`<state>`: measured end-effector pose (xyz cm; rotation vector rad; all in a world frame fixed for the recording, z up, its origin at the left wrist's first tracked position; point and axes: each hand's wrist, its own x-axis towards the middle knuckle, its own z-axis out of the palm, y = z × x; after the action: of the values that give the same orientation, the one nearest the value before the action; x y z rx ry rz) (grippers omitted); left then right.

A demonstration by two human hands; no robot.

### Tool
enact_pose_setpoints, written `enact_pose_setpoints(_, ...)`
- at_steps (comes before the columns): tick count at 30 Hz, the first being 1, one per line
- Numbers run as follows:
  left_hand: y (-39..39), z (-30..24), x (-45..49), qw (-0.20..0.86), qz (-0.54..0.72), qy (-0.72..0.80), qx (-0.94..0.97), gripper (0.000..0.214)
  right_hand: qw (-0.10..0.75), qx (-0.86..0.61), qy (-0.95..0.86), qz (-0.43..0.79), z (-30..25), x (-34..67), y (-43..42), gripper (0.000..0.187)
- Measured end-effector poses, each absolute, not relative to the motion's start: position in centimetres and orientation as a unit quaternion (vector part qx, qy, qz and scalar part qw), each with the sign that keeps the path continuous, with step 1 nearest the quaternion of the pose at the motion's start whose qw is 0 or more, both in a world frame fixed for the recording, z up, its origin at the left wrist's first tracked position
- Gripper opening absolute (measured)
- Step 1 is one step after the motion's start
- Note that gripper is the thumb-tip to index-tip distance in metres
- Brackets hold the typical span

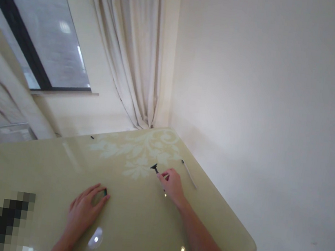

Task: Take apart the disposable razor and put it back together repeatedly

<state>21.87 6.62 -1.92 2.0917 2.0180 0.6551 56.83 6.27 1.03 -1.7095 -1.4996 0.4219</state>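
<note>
My right hand (172, 184) pinches the handle of a black razor (154, 167) over the patterned part of the table. Its T-shaped head points away to the upper left. Lower left of it, my left hand (87, 205) rests at the tabletop, thumb and fingers closed around a small dark piece (105, 192) with a greenish face; its kind cannot be made out. To the right of my right hand lies a thin white stick with a dark tip (189, 174), near the table's right edge.
The pale green glossy table (129, 227) has a white floral pattern and light reflections. A small black piece (92, 137) lies by its far edge. A wall (264, 113) runs along the right side; curtains (133, 55) and a window (46, 15) stand behind. A pixelated dark patch covers the lower left.
</note>
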Motion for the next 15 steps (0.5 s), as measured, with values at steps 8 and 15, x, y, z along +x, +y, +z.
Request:
enact_pose_setpoints(8, 6.6, -0.7, 23.5, 0.075, 0.214, 0.686, 0.691, 0.039, 0.326, -0.664, -0.655, 0.157, 0.9, 47.0, 7.2, 0.015)
enact_pose_setpoints(15, 6.4, -0.6, 23.5, 0.071, 0.198, 0.682, 0.700, 0.040, 0.289, -0.669, -0.661, 0.177, 1.1, 41.6, 9.2, 0.020)
